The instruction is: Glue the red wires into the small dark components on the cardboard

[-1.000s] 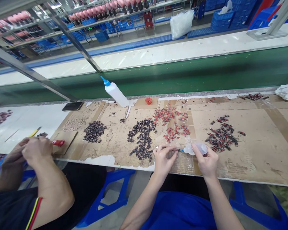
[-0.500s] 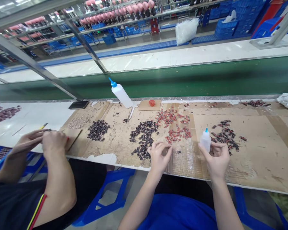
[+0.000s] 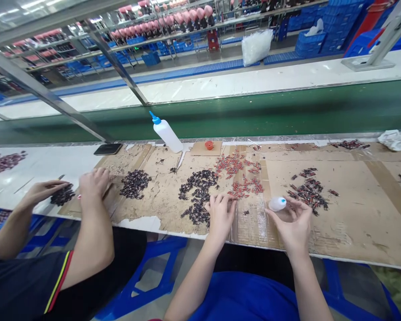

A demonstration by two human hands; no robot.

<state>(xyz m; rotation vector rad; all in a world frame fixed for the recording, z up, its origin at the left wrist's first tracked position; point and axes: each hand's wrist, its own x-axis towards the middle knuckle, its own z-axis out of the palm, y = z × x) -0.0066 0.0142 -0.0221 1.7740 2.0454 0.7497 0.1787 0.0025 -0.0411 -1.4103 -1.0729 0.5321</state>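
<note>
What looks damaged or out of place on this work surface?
The cardboard cover is torn and peeling, with ragged patches near its front edge. The large squeeze bottle leans tilted at the back. The right hand holds a small dropper bottle on its side. The left hand rests beside the dark parts.

Your left hand (image 3: 220, 213) lies palm down, fingers curled loosely together. Your right hand (image 3: 296, 223), just beside it, is half open, thumb and fingertips pinching forward.

Green conveyor belt (image 3: 287, 107) behind cardboard-covered bench (image 3: 354, 223) — blue crates (image 3: 314, 40) beyond.
</note>
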